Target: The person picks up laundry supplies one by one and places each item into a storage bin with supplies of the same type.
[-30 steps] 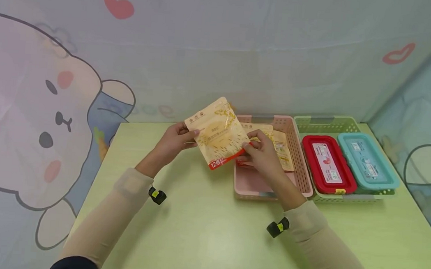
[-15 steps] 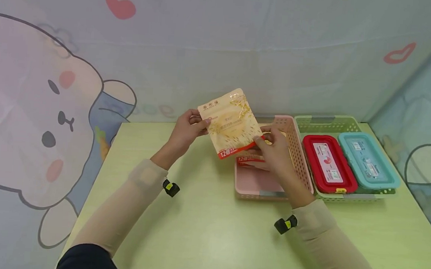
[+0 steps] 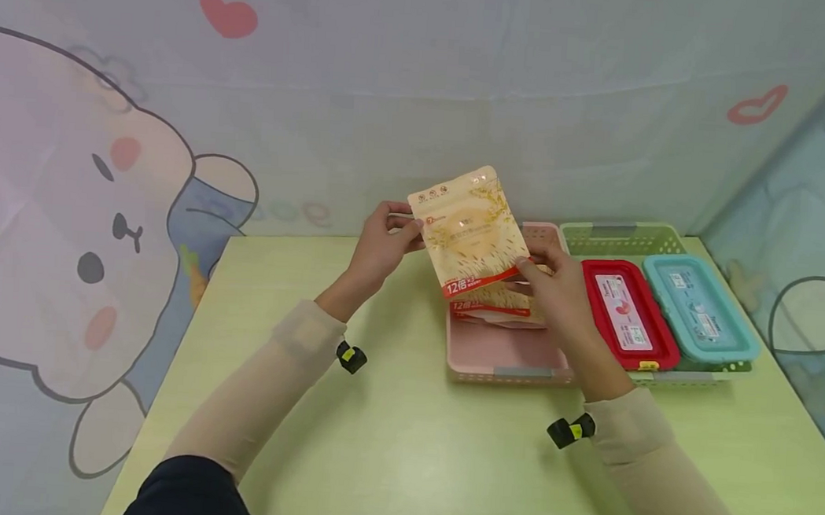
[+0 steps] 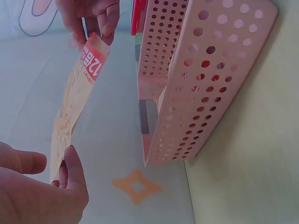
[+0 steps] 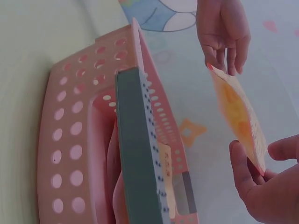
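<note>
My two hands hold a cream-yellow pouch (image 3: 467,229) with a red bottom band, tilted above the back left part of a pink basket (image 3: 506,354). The left hand (image 3: 383,248) pinches its upper left edge between thumb and fingers. At the lower right corner, the right hand (image 3: 559,290) grips it, thumb on the front. In the left wrist view, the pouch (image 4: 77,93) appears nearly edge-on, higher than the basket's perforated wall (image 4: 201,84). More pouches (image 3: 494,310) of the same look lie inside the basket, partly hidden by the held one and the right hand.
Right of the pink basket stands a green basket (image 3: 619,237) holding a red-lidded box (image 3: 629,314) and a light-blue-lidded box (image 3: 700,307). The pale green table (image 3: 401,446) extends in front. A printed cloth (image 3: 422,93) hangs behind, close to the baskets.
Both hands have shifted to the right with the pouch and slightly up, from left of the pink basket to over its left part. The grip of both hands stays the same.
</note>
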`<action>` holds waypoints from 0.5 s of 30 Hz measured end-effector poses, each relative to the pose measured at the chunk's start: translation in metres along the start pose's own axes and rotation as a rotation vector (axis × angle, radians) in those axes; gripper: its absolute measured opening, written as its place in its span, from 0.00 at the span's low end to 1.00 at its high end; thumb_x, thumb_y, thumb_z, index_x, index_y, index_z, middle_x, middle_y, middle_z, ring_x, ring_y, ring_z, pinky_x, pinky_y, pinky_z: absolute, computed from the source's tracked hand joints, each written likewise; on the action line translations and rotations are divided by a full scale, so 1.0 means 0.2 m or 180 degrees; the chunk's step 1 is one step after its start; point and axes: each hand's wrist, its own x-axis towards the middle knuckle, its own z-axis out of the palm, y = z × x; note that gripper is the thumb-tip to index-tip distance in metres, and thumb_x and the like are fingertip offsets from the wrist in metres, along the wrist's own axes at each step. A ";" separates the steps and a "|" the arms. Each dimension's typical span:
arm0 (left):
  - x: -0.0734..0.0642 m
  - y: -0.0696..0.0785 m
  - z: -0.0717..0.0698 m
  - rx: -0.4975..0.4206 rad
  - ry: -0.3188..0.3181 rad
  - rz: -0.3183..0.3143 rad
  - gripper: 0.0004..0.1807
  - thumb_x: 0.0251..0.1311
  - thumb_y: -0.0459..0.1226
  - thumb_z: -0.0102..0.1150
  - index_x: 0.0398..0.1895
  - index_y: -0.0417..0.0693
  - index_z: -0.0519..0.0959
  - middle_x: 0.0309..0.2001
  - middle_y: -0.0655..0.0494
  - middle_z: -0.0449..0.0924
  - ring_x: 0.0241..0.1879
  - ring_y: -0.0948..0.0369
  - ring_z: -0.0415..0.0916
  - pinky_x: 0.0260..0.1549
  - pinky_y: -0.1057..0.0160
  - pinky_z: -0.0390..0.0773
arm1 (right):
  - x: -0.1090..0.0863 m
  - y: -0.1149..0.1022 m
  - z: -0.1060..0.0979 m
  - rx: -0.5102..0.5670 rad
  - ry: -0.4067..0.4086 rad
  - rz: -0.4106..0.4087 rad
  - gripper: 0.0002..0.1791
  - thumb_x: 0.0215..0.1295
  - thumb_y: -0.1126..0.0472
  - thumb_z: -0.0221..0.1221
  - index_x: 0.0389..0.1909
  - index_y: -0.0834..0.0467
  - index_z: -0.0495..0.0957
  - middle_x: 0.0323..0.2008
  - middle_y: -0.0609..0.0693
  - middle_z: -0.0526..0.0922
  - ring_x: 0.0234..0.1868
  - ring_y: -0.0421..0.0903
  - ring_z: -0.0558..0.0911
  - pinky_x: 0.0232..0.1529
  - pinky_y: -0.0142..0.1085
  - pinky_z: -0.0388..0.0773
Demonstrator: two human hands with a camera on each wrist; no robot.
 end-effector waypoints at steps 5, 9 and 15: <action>0.02 -0.01 0.06 -0.0038 -0.0054 -0.0028 0.20 0.79 0.32 0.56 0.68 0.37 0.69 0.52 0.43 0.76 0.42 0.54 0.83 0.56 0.54 0.84 | -0.01 0.00 -0.04 -0.0126 0.0081 0.0132 0.26 0.82 0.58 0.57 0.74 0.64 0.70 0.58 0.59 0.75 0.46 0.45 0.89 0.50 0.41 0.87; 0.03 -0.01 0.11 0.0044 -0.0099 -0.0035 0.22 0.79 0.33 0.56 0.71 0.37 0.68 0.54 0.42 0.75 0.46 0.53 0.84 0.57 0.54 0.83 | -0.02 0.01 -0.07 -0.0150 0.0101 0.0225 0.27 0.82 0.57 0.56 0.75 0.65 0.68 0.59 0.61 0.74 0.50 0.47 0.87 0.48 0.37 0.87; 0.05 -0.04 0.18 0.0132 -0.0155 -0.0078 0.24 0.79 0.34 0.56 0.73 0.37 0.68 0.55 0.42 0.75 0.49 0.49 0.84 0.60 0.52 0.82 | -0.01 0.03 -0.12 -0.0278 0.0113 0.0283 0.31 0.83 0.53 0.55 0.78 0.63 0.64 0.60 0.61 0.73 0.54 0.50 0.86 0.50 0.37 0.86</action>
